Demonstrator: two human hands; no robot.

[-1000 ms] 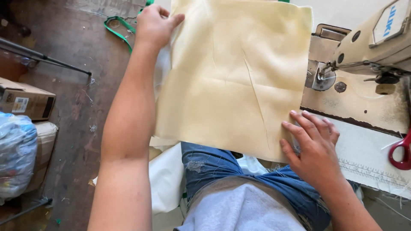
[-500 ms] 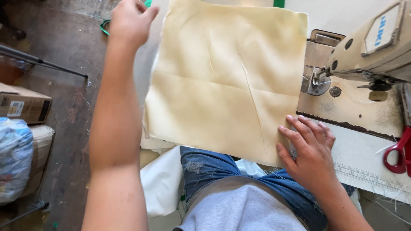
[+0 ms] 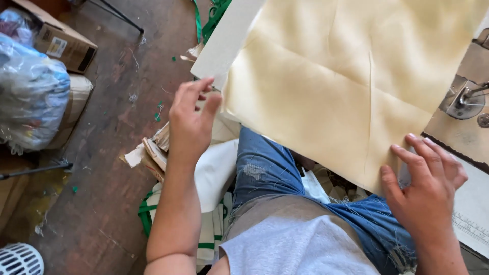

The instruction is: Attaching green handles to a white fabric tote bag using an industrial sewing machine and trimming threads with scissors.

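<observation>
The right hand (image 3: pixel 425 186) lies flat, fingers spread, on the near right corner of a large cream-yellow cloth (image 3: pixel 351 86), pressing it to the table edge; it grips nothing. The left hand (image 3: pixel 191 122) hangs open beside the cloth's near left corner, fingers loosely curled, thumb close to the cloth's edge; whether it touches the fabric cannot be told.

The cloth runs out of the picture at the top and right, so its full shape is hidden. It shows fold creases, one running down towards the right hand. Under its left side a pale grey board or table edge (image 3: pixel 224 43) sticks out, cut off at the top. At the far right only a metal part of a sewing machine (image 3: pixel 466 99) shows, on a worn brownish plate. Below the cloth sit the person's knees in torn blue jeans (image 3: pixel 265 168), and a grey shirt.

The floor (image 3: pixel 112 168) is dark, scuffed and littered with scraps. A pile of white cloth with green stripes (image 3: pixel 209 229) lies by the left leg. At upper left stand a cardboard box (image 3: pixel 61 43) and a clear plastic bag (image 3: pixel 30 97) of stuffed goods. A green strap (image 3: pixel 211 15) trails at the top.

Both forearms are bare; the left reaches forward from the bottom edge, the right bends in from the lower right.
</observation>
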